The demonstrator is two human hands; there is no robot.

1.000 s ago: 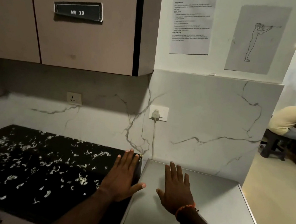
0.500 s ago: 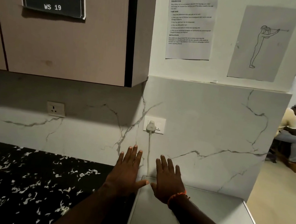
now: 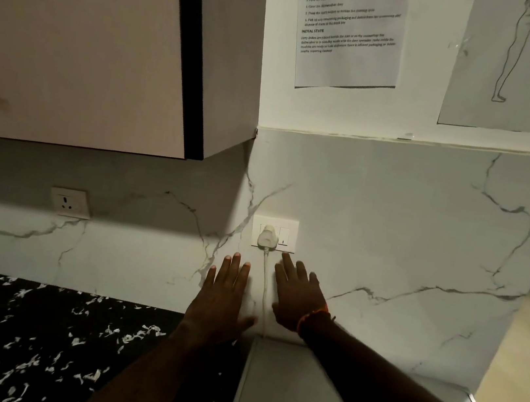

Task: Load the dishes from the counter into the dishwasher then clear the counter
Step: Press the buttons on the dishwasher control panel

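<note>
My left hand [image 3: 221, 301] and my right hand [image 3: 297, 295] are both stretched forward, palms down, fingers straight and spread, holding nothing. They hover side by side in front of the marble wall, just below a white socket [image 3: 274, 234] with a plug and cord. The right index fingertip is close under the socket's switch. The black speckled counter [image 3: 29, 344] lies at the lower left. A grey metal top [image 3: 289, 394], apparently the dishwasher's, lies at the lower right. No dishes are in view.
A beige wall cabinet [image 3: 83, 46] hangs at the upper left. A second socket [image 3: 70, 202] sits on the wall at the left. Two paper sheets [image 3: 351, 31] are stuck on the wall above. An opening to another room is at the far right.
The view has tilted up and closed in on the wall. Both hands have risen from above the counter and metal top to just under the plugged socket.
</note>
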